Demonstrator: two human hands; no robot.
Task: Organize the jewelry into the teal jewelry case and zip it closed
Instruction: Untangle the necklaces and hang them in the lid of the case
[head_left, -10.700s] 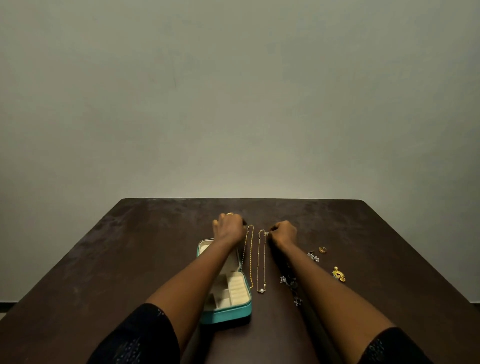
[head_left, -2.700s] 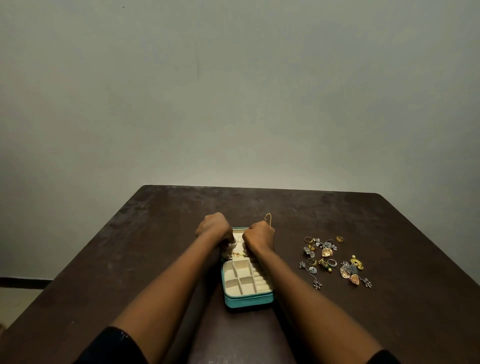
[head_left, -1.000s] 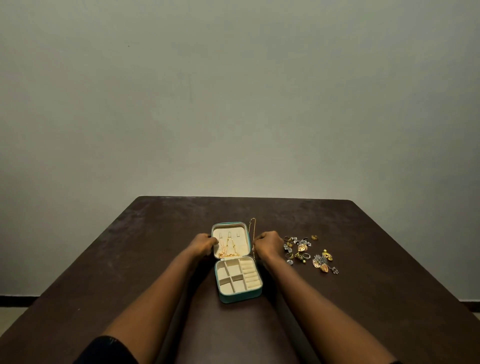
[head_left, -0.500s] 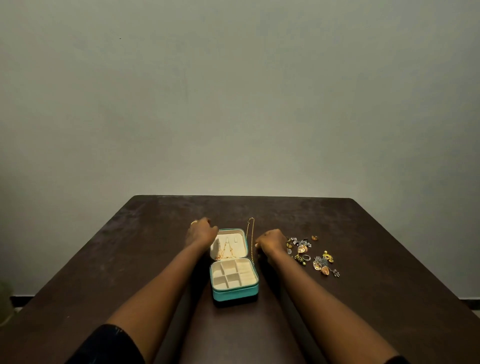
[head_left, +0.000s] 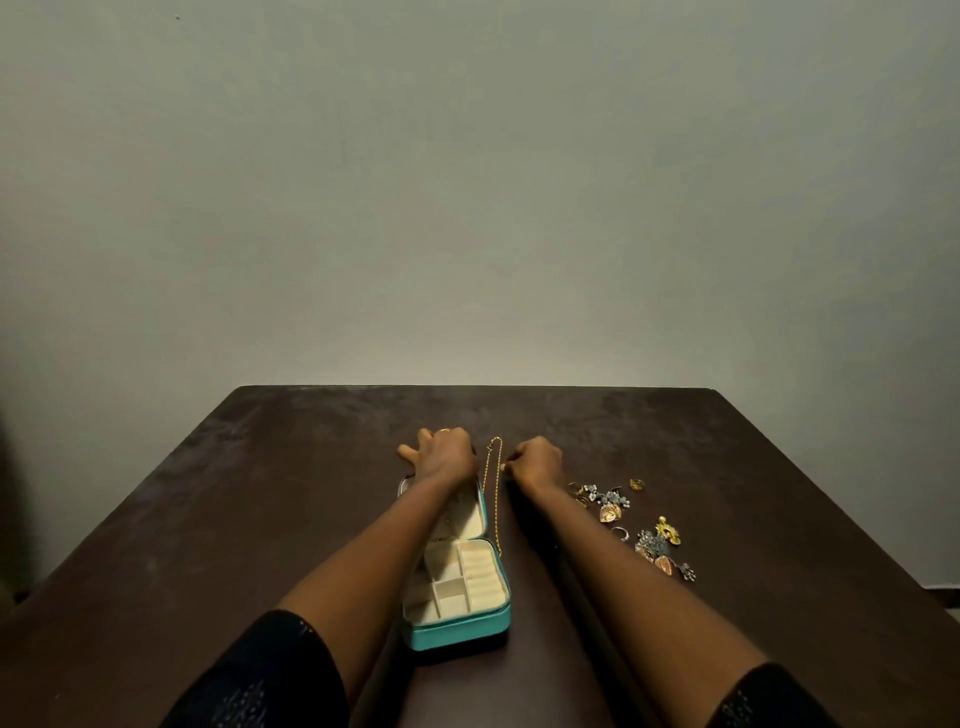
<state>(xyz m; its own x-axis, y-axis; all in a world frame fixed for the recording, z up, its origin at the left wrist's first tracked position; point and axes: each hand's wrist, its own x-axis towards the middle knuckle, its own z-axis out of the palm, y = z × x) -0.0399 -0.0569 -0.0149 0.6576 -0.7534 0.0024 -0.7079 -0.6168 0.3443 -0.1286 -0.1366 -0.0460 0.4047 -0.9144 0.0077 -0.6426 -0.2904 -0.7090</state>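
The teal jewelry case (head_left: 460, 631) lies open on the dark table, its cream compartments facing up. Its lid (head_left: 467, 519) lies flat on the far side, mostly hidden under my left forearm. My left hand (head_left: 441, 456) rests palm down on the lid's far end with the thumb spread to the left. A gold chain (head_left: 497, 499) lies straight along the case's right side. My right hand (head_left: 535, 461) has curled fingers, and its fingertips pinch the chain near its far end. A pile of earrings and rings (head_left: 628, 525) lies to the right of my right forearm.
The dark brown table (head_left: 260, 519) ends at a plain grey wall close behind my hands. Bare tabletop lies left of the case and beyond the jewelry pile on the right.
My left hand has slid from the lid's left corner onto its far end. My right hand has moved away from the pile to the chain's far end.
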